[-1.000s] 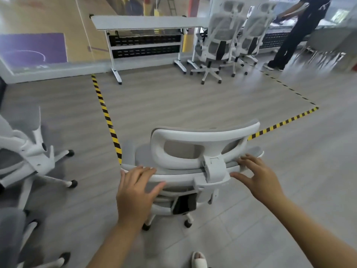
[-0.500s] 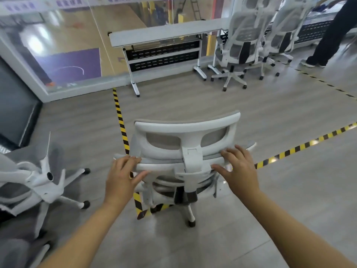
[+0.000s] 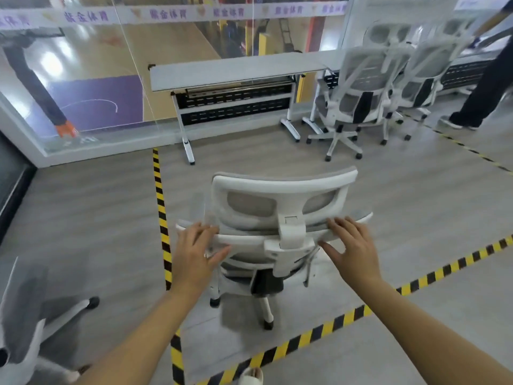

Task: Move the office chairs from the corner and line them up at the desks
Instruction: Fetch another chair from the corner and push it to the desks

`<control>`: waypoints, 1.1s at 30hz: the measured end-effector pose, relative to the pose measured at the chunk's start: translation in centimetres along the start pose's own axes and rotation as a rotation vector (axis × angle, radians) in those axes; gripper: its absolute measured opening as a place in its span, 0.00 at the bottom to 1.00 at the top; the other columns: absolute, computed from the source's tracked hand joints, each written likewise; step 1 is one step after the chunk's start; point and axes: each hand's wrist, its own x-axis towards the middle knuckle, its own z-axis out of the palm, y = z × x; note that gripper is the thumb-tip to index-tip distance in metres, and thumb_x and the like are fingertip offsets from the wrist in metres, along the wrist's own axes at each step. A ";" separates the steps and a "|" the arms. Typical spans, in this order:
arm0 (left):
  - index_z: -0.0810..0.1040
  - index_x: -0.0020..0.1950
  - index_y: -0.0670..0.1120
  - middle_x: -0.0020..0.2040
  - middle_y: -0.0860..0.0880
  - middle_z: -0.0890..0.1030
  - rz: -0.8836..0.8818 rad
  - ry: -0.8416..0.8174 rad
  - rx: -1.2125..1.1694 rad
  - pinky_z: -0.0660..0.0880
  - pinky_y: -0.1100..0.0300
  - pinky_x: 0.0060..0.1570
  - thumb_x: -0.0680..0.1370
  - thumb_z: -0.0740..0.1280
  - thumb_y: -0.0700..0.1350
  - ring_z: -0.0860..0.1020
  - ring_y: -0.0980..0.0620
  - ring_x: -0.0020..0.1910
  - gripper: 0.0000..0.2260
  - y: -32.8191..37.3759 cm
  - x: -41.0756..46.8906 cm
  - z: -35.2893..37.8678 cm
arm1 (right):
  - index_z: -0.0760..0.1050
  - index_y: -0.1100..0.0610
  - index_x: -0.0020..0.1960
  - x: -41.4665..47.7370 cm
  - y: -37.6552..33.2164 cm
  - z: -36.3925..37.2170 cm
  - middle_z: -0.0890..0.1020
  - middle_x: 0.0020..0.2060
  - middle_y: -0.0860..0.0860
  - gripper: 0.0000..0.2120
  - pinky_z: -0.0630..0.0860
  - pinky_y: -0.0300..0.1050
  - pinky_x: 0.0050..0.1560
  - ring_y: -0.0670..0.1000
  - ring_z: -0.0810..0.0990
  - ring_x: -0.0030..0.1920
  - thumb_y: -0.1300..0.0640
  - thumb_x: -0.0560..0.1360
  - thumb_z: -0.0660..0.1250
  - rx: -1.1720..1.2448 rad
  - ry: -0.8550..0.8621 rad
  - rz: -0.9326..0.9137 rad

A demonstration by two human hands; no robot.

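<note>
A white-framed office chair (image 3: 283, 190) with grey mesh stands on the floor in front of me, its back facing me. My left hand (image 3: 194, 251) grips the left of the backrest's top rim, fingers over it and thumb beneath. My right hand (image 3: 352, 245) holds the right of the same rim, fingers laid over the top, thumb against the back. A long white desk (image 3: 236, 70) stands ahead by the glass wall. Two more white chairs (image 3: 358, 98) (image 3: 422, 79) stand at the neighbouring desk on the right.
Yellow-black floor tape (image 3: 161, 218) runs along the chair's left and crosses under its base near my foot (image 3: 251, 376). Another chair (image 3: 33, 315) lies tipped at the lower left. A person in dark trousers (image 3: 488, 87) stands at the far right.
The chair has rolled forward toward the desk and over the tape line. My hands went from reaching for the backrest rim to holding it; the desk looks nearer.
</note>
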 end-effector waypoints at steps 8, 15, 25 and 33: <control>0.81 0.58 0.48 0.57 0.47 0.77 0.018 0.015 0.034 0.76 0.49 0.55 0.73 0.61 0.68 0.74 0.46 0.62 0.27 -1.6 16.2 7.6 | 0.79 0.57 0.61 15.9 6.0 5.6 0.81 0.58 0.52 0.24 0.75 0.52 0.60 0.56 0.72 0.61 0.46 0.69 0.72 0.034 -0.028 0.052; 0.79 0.60 0.49 0.62 0.49 0.74 -0.052 0.019 0.020 0.75 0.54 0.54 0.73 0.65 0.67 0.71 0.48 0.66 0.27 -3.0 30.9 15.0 | 0.78 0.57 0.63 30.5 13.3 13.3 0.80 0.59 0.52 0.25 0.72 0.54 0.63 0.58 0.73 0.61 0.52 0.68 0.77 0.119 0.043 -0.029; 0.78 0.62 0.49 0.61 0.49 0.72 -0.147 -0.051 -0.002 0.68 0.60 0.59 0.72 0.72 0.57 0.68 0.50 0.66 0.21 -2.6 52.9 25.1 | 0.78 0.55 0.63 53.1 24.0 22.2 0.80 0.61 0.52 0.24 0.72 0.62 0.63 0.54 0.70 0.65 0.51 0.69 0.76 0.177 -0.040 -0.027; 0.78 0.62 0.47 0.60 0.48 0.71 -0.159 -0.015 -0.013 0.72 0.47 0.62 0.72 0.74 0.52 0.68 0.46 0.65 0.21 -6.2 68.7 32.5 | 0.74 0.50 0.68 69.6 28.8 28.7 0.75 0.68 0.49 0.22 0.63 0.49 0.72 0.52 0.66 0.71 0.50 0.75 0.71 0.153 -0.167 -0.003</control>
